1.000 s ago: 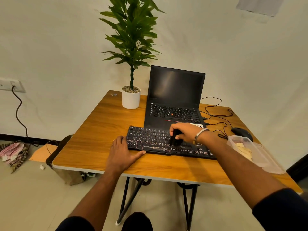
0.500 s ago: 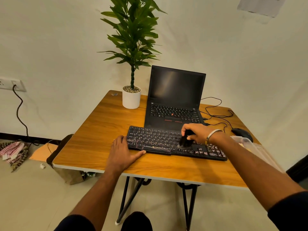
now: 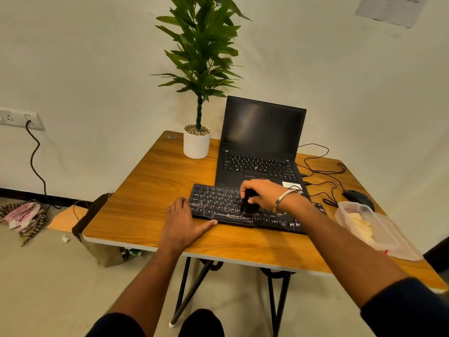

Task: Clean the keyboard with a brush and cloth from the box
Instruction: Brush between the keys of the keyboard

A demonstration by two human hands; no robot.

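Wooden table (image 3: 150, 190) against pale wall (image 3: 85, 57)

Dark sleeves (image 3: 413, 310) pushed up; silver bangle (image 3: 283, 199) on right wrist.

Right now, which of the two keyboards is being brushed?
The separate keyboard nearest the table's front edge; the right hand holds the brush on it.

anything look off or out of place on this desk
The clear box overhangs the table's right edge, so a knock could tip it. The keyboard also sits askew, overlapping the laptop's front. Nothing looks spilled or damaged.
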